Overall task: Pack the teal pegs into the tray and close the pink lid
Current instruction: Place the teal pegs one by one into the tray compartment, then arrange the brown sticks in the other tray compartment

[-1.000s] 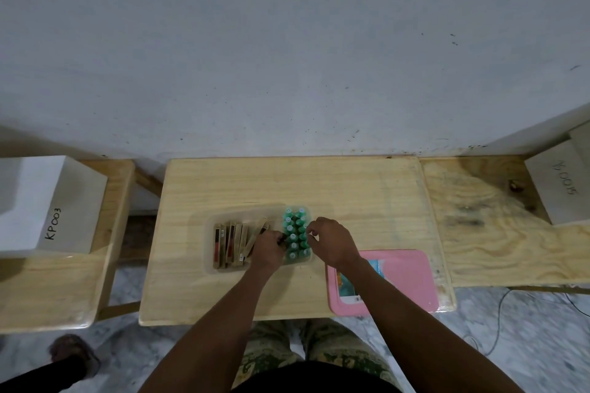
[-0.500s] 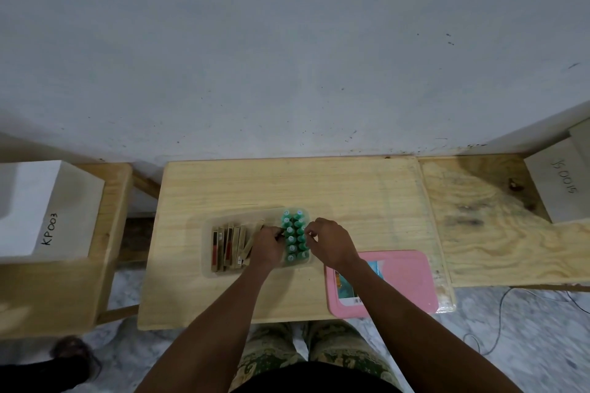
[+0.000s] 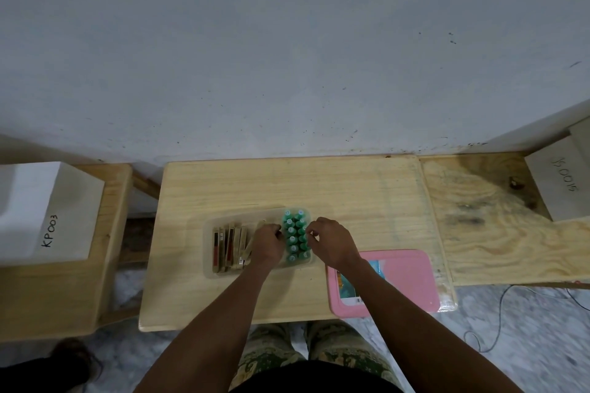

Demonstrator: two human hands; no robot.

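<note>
A clear plastic tray [image 3: 209,268] lies on the wooden table [image 3: 335,188]. Several teal pegs [image 3: 295,234] stand upright in two rows in its right part. Wooden pieces [image 3: 228,246] fill its left part. My left hand [image 3: 268,244] rests against the left side of the pegs, fingers curled. My right hand [image 3: 330,241] touches the right side of the pegs with its fingertips pinched. Whether either hand grips a peg is hidden. The pink lid [image 3: 408,277] lies flat on the table to the right, partly under my right forearm.
A white box marked KP003 [image 3: 48,210] sits on a bench at the left. Another white box [image 3: 562,185] sits on the plywood board [image 3: 498,233] at the right. A grey wall stands behind the table. A cable [image 3: 501,322] lies on the floor at the right.
Both hands stay at the teal pegs, with only small finger shifts. The view has shifted slightly.
</note>
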